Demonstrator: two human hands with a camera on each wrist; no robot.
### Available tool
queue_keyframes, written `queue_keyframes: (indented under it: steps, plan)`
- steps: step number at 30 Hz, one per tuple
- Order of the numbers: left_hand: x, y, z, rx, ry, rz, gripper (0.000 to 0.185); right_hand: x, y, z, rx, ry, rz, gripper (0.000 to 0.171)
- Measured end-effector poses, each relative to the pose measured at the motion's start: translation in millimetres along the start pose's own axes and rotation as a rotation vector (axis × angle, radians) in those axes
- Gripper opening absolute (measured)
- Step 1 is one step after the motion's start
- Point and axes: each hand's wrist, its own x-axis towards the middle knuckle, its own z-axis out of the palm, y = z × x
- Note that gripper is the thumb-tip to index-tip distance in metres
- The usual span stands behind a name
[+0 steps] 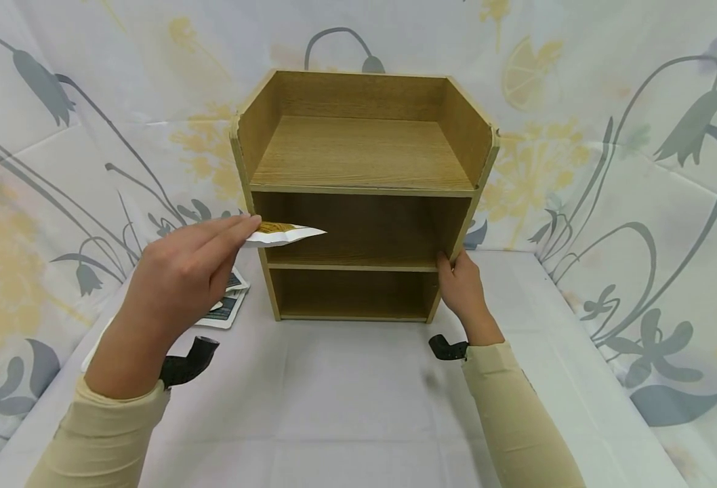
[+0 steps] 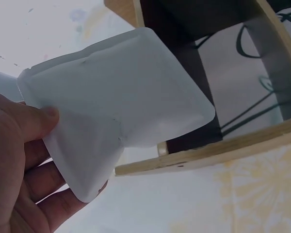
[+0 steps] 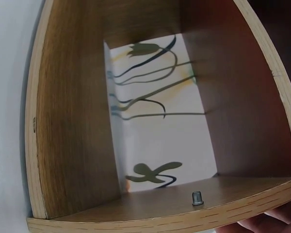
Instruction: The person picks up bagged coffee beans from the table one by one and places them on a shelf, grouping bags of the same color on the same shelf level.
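Observation:
My left hand (image 1: 178,271) pinches a flat white packet (image 1: 285,235) by one edge, its thumb on the plain white face in the left wrist view. Yellow-brown print shows on the packet's upper face in the head view. The packet is held up in front of the left side of a small wooden shelf unit (image 1: 361,152), level with its middle compartment. On the opposite side, my right hand (image 1: 463,285) grips the unit's side panel near the middle board, thumb at the front edge. Its fingers (image 3: 269,223) show behind the panel in the right wrist view.
Several more packets (image 1: 230,308) with dark printed labels lie on the white cloth (image 1: 346,393), left of the unit and partly behind my left hand. A small metal peg (image 3: 197,198) sticks out of the side panel's inner face. Flower-patterned cloth (image 1: 578,102) hangs behind.

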Motion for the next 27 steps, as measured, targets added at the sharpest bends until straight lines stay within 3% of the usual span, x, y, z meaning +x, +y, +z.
queue_keyframes:
  steps: [17, 27]
  plan:
    - [28.1, 5.7, 1.4, -0.010, 0.187, -0.025, 0.026, -1.0, 0.1, -0.5, 0.018, -0.031, 0.009, 0.054]
    - [37.1, 6.5, 4.9, -0.005, 0.230, -0.038, 0.027, -1.8, 1.3, 0.5, 0.023, -0.035, 0.014, 0.055]
